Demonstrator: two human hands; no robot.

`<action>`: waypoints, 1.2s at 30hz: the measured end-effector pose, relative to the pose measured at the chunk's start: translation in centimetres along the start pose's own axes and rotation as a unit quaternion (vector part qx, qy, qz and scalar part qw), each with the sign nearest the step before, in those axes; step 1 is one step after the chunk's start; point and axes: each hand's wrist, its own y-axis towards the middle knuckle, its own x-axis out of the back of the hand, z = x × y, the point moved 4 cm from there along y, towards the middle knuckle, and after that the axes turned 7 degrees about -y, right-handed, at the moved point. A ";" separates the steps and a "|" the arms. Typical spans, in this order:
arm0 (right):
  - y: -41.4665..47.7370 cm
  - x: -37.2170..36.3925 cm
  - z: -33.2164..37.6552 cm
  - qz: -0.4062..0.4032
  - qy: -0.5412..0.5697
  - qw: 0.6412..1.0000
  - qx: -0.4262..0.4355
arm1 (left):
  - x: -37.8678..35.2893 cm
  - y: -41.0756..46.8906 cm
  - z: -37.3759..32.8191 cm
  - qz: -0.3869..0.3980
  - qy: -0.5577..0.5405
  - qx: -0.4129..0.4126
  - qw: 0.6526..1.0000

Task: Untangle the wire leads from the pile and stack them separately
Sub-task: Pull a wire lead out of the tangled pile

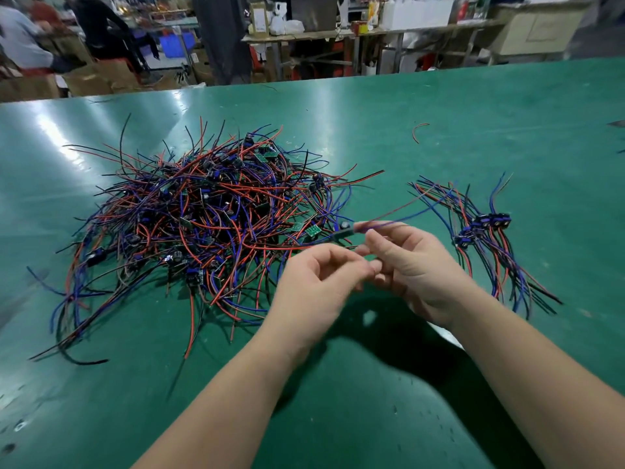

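Observation:
A big tangled pile of red, blue and black wire leads (209, 214) with small green boards lies on the green table, left of centre. A neat stack of sorted leads (483, 238) lies to the right. My right hand (409, 265) pinches one lead (345, 230) by its small board, just right of the pile, its red and blue wires trailing up to the right. My left hand (318, 286) is beside it with fingers curled, fingertips near the right hand's; whether it holds a wire is blurred.
The green table (372, 384) stretches wide in front of me. A single loose red-and-black wire (419, 130) lies far back right. Beyond the table's far edge are workbenches, boxes and people at the back left.

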 end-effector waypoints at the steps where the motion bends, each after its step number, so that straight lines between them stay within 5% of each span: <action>1: 0.1 -0.1 -0.3 -0.009 -0.002 1.000 -0.011 | -0.3 -0.2 0.2 0.026 0.053 -0.022 0.998; 4: 0.2 -0.1 -0.6 -0.047 0.018 0.998 -0.026 | -1.1 -1.0 0.2 0.072 0.170 -0.081 0.979; 8: 0.2 0.7 -0.2 -0.076 0.052 0.996 -0.015 | -0.9 -1.6 -1.6 0.036 0.284 -0.255 0.924; 15: 0.3 2.9 2.3 -0.100 0.152 0.983 0.022 | 2.7 -1.5 -4.7 -0.160 0.171 -0.351 0.907; 21: 0.1 3.8 3.3 -0.061 0.240 0.969 0.020 | 5.2 -0.2 -4.7 -0.260 -0.005 -0.230 0.938; 24: -0.4 3.3 3.7 0.072 0.239 0.968 0.023 | 6.0 0.4 -3.8 -0.274 -0.156 -0.116 0.942; 27: -1.4 2.1 3.9 0.224 0.181 0.957 0.035 | 5.4 0.9 -2.5 -0.206 -0.243 0.072 0.945; 31: -1.3 1.1 2.2 0.201 0.047 0.978 -0.013 | 2.1 0.0 -1.0 -0.023 -0.077 0.228 0.970; 34: -0.8 0.9 1.1 0.121 -0.051 0.991 -0.042 | 0.0 -0.8 0.2 0.069 0.044 0.210 0.974; 36: -0.7 0.8 1.0 0.089 -0.095 0.991 -0.039 | -0.1 -1.0 0.7 0.063 0.060 0.170 0.982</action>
